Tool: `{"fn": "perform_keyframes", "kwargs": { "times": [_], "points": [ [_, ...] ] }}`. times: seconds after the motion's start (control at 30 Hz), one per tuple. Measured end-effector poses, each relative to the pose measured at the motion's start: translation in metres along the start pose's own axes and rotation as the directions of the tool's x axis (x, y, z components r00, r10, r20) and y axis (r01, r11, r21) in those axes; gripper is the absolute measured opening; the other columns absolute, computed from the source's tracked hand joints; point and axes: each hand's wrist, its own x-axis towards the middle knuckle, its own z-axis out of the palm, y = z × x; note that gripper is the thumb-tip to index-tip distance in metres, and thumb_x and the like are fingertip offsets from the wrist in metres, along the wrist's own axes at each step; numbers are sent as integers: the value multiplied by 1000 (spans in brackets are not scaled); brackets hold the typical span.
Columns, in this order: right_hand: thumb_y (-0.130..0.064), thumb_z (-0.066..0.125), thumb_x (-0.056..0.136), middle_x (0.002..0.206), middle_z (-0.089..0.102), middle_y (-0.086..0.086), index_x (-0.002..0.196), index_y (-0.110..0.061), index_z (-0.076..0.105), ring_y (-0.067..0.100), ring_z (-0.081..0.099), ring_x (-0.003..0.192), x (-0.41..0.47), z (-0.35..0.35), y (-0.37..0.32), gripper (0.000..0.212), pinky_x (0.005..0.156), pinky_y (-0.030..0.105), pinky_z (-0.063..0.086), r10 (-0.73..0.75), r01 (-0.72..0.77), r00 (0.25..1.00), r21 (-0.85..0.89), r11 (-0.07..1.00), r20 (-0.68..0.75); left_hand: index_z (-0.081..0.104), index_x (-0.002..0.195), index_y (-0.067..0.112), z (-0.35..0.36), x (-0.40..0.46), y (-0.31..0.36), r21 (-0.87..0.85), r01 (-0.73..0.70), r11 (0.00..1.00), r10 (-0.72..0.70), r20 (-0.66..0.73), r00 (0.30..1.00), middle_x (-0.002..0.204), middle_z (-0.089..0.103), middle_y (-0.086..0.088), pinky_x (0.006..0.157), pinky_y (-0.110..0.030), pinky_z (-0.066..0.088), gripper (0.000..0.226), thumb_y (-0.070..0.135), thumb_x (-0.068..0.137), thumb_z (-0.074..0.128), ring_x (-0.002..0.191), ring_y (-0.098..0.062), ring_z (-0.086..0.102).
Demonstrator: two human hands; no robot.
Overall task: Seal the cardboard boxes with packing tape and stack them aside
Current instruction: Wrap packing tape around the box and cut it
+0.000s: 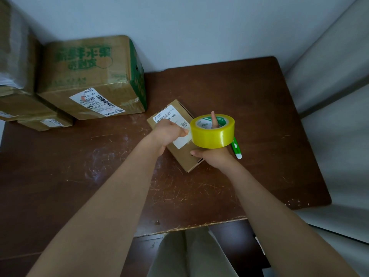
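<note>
Right hand (214, 156) grips the yellow packing tape roll (212, 131), finger through the core; left hand (169, 131) pinches the tape's loose end over the small cardboard box (185, 158) on the surface (249, 100).

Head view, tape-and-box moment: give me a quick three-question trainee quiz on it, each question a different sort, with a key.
1. True or false: the roll of yellow tape lies flat on the table, untouched.
2. Which hand pinches the loose end of the tape? A) left hand B) right hand C) neither
3. Fill in: the green and white pen lies on the table beside the small ___.

Key:
1. False; the right hand holds it up over the small box, a finger through its core.
2. A
3. box
</note>
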Motion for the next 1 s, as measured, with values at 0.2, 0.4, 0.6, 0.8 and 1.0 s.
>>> {"fn": "perform_keyframes", "kwargs": {
  "times": [0.2,0.4,0.6,0.8,1.0],
  "points": [
    [2,81,78,161,24,4,158,-26,5,9,26,142,-2,-3,-3,114,107,18,27,-7,7,1000,37,999,-2,62,126,4,-1,0,0,0,1,1000,-1,7,1000,141,55,-8,95,-29,32,39,16,90,69,133,-22,45],
    [3,85,72,159,30,6,152,-34,10,3,29,134,-1,10,4,116,103,13,28,-24,24,997,-1,1000,-72,62,125,3,0,-1,0,9,5,1000,-5,7,1000,141,54,-8,93,-29,31,37,16,90,69,134,-23,44],
    [3,86,70,147,31,-8,157,-24,14,-1,26,130,-2,4,4,116,102,11,26,-11,12,999,25,1000,-48,62,125,3,0,-3,2,14,0,1000,0,15,1000,139,55,-8,92,-28,31,36,14,91,67,133,-22,45],
    [-3,91,66,160,30,6,152,-36,10,12,29,144,1,12,6,122,111,20,26,-34,31,997,-49,998,-64,62,126,4,0,0,0,29,0,1000,0,9,1000,138,56,-6,92,-29,32,38,15,90,69,133,-22,45],
    [2,85,73,162,24,7,158,-23,12,18,23,148,5,-1,3,114,106,11,21,-26,26,999,13,1000,-29,61,128,4,-1,2,2,11,1,1000,-2,26,1000,141,54,-7,95,-29,29,41,17,90,69,134,-22,44]
  ]
}}
